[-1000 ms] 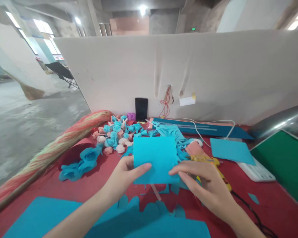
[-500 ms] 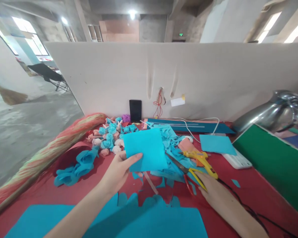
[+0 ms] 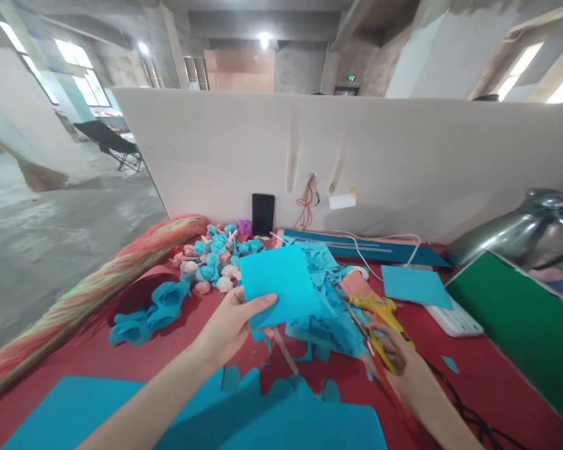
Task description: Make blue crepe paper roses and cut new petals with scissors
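Note:
Between the thumb and fingers of my left hand is a square of bright blue paper, held up over the table. My right hand grips scissors with yellow and red handles. Their blades point up and left, apart from the square, and motion blurs them a little. Behind the square lies a heap of blue paper scraps. A yellow glue gun rests just beyond my right hand. Blue sheets lie at the near edge under my forearms, beside several round-edged blue pieces.
Paper flowers in blue, pink and white cluster at back left, near a strand of larger blue paper flowers. A black phone leans on the white panel. At right are a green board and a metal jug.
My right hand has turned the scissors, and the red handle now swings down toward me. My left hand still holds the blue square. The whole view has shifted slightly.

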`<state>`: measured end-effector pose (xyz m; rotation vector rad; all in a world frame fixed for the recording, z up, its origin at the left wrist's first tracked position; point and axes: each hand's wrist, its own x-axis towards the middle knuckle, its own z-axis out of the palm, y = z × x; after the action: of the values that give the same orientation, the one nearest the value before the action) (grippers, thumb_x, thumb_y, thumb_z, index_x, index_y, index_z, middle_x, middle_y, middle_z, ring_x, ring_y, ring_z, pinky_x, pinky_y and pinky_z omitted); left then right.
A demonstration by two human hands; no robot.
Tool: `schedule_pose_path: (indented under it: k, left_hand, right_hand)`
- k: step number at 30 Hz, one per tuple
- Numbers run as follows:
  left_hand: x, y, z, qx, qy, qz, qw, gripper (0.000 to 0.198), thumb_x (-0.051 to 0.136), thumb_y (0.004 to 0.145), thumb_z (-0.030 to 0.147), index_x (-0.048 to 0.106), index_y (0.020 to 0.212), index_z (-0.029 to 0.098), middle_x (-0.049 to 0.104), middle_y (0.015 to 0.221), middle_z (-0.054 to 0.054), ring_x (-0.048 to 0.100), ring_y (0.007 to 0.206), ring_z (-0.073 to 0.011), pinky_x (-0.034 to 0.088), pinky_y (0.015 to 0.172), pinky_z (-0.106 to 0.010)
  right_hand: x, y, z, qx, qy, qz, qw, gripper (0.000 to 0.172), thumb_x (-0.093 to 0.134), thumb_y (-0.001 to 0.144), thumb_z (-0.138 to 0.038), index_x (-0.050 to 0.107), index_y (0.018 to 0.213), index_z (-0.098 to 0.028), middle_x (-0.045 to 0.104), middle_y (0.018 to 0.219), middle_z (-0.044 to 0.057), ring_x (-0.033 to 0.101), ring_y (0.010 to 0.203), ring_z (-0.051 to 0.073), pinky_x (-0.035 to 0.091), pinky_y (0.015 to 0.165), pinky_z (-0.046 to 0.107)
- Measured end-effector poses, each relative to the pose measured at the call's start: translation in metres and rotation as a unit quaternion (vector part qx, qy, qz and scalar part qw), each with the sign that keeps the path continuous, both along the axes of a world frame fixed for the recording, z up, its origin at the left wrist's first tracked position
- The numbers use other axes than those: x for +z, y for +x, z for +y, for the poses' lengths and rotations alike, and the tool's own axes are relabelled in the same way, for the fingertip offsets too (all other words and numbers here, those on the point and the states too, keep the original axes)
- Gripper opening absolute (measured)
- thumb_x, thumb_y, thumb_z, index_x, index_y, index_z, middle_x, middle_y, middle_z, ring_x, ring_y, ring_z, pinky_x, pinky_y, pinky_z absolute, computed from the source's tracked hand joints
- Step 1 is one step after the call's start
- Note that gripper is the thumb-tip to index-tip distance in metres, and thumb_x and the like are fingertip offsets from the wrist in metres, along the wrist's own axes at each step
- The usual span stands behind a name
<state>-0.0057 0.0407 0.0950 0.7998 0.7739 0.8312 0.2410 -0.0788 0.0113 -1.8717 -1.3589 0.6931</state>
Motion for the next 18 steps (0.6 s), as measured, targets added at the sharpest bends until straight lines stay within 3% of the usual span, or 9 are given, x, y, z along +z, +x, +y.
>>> schedule_pose_path:
  k: [3,7,9,14,16,18]
  left_hand:
    - [0.004,-0.001,0.003,0.055,-0.014,-0.018,0.998,0.010,0.068,0.067,0.013,0.063,0.074,0.012,0.067,0.074,-0.004,0.062,0.055,-0.0139,0.050,0.036,-0.018]
    - [0.007,-0.003,0.014,0.161,-0.022,-0.035,0.986,0.006,0.059,0.073,0.009,0.059,0.076,0.014,0.063,0.076,-0.001,0.060,0.056,-0.0086,0.052,0.041,-0.014]
    - [0.010,-0.002,0.021,0.196,-0.011,-0.044,0.980,0.008,0.058,0.073,0.008,0.056,0.077,0.015,0.062,0.078,0.001,0.059,0.057,-0.0077,0.053,0.043,-0.014]
    - [0.015,0.006,0.029,0.204,0.026,-0.058,0.977,0.013,0.062,0.070,0.014,0.056,0.081,0.016,0.064,0.085,-0.002,0.064,0.072,-0.0149,0.054,0.046,-0.020]
    - [0.013,0.009,0.028,0.201,0.036,-0.060,0.977,0.014,0.065,0.068,0.016,0.056,0.079,0.016,0.065,0.084,-0.002,0.063,0.075,-0.0158,0.054,0.048,-0.020]
    - [0.009,0.011,0.028,0.196,0.040,-0.057,0.978,0.015,0.066,0.067,0.019,0.057,0.079,0.017,0.066,0.083,-0.002,0.063,0.077,-0.0164,0.055,0.052,-0.022]
  right_hand:
    - [0.017,-0.023,0.005,0.037,-0.001,0.115,0.993,0.032,0.041,0.083,-0.046,0.036,0.108,-0.027,0.051,0.057,0.000,0.056,0.045,0.020,0.046,0.041,0.029]
    - [0.039,-0.049,0.023,0.116,0.001,0.247,0.962,0.042,0.044,0.078,-0.046,0.035,0.113,-0.023,0.061,0.090,0.009,0.062,0.082,0.023,0.053,0.065,0.034]
    - [0.047,-0.059,0.032,0.140,-0.001,0.281,0.949,0.044,0.049,0.075,-0.041,0.038,0.113,-0.023,0.060,0.096,0.009,0.062,0.082,0.022,0.052,0.068,0.034]
    - [0.052,-0.077,0.042,0.177,-0.015,0.282,0.943,0.040,0.047,0.073,-0.029,0.043,0.112,-0.022,0.060,0.076,0.003,0.061,0.066,0.018,0.051,0.066,0.031]
    - [0.051,-0.079,0.042,0.189,-0.029,0.275,0.942,0.039,0.045,0.074,-0.027,0.044,0.112,-0.021,0.060,0.077,0.003,0.060,0.062,0.016,0.050,0.064,0.029]
    - [0.050,-0.080,0.040,0.191,-0.038,0.253,0.948,0.036,0.044,0.077,-0.029,0.045,0.112,-0.022,0.059,0.079,0.003,0.059,0.059,0.014,0.047,0.054,0.023]
